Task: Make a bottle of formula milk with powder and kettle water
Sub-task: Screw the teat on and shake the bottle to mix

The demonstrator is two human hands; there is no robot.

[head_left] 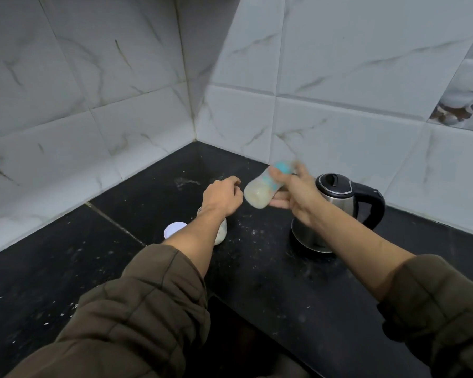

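Note:
My right hand point(295, 195) grips a baby bottle point(260, 192) with a teal cap, held tilted above the counter and blurred by motion. Cloudy whitish liquid fills its lower part. My left hand point(223, 196) hovers just left of the bottle, fingers loosely curled with nothing in them. Below my left forearm stands a clear jar of white powder point(221, 233), mostly hidden by the arm, and its white lid point(174, 229) lies to its left. A steel kettle point(336, 211) with a black lid and handle stands on its base behind my right wrist.
The black stone counter point(257, 268) runs into a corner of white marble-look tiled walls point(120, 118). White powder specks are scattered on the counter near the jar. The counter's front edge drops off at the bottom centre.

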